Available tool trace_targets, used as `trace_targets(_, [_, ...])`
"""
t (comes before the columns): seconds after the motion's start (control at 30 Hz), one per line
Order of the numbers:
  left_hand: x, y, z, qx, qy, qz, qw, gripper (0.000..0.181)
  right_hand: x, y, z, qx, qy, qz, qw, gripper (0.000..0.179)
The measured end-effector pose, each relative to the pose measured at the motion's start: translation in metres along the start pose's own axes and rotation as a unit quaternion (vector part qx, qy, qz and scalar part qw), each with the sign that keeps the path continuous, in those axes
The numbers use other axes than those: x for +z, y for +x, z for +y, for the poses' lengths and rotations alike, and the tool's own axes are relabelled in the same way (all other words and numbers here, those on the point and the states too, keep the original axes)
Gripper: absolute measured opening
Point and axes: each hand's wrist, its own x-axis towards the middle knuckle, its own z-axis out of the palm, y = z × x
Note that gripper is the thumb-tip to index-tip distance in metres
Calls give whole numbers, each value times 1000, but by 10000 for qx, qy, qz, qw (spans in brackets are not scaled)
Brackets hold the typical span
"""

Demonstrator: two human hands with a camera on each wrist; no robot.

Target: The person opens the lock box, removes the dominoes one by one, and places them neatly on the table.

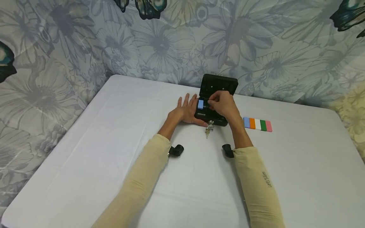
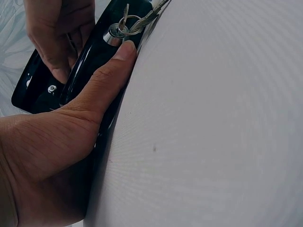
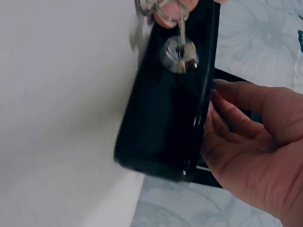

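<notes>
A black lockable box (image 1: 220, 121) stands on the table with its lid (image 1: 218, 83) raised at the back. In its front is a silver lock (image 3: 180, 55) with keys (image 1: 207, 133) hanging from it. Inside, at the left, lies a light blue block (image 1: 201, 104). My left hand (image 1: 186, 114) rests against the box's left side, fingers spread, its thumb (image 2: 106, 78) along the front near the lock. My right hand (image 1: 225, 104) reaches into the box with bent fingers. The front wall hides its fingertips in the right wrist view, so whether they hold anything is unclear.
Right of the box, a row of flat blocks (image 1: 258, 124) in blue, orange, white, green and pink lies on the white table (image 1: 114, 126). A floral wall covering (image 1: 159, 44) rises behind the table. Black wrist cameras (image 1: 177, 150) project from both sleeves.
</notes>
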Motion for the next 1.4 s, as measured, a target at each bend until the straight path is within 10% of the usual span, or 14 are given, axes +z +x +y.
trace_targets(1.4, [0, 6, -2, -51, -12, -169, 9998, 131, 21, 5, -8, -6, 36, -62, 10000, 27])
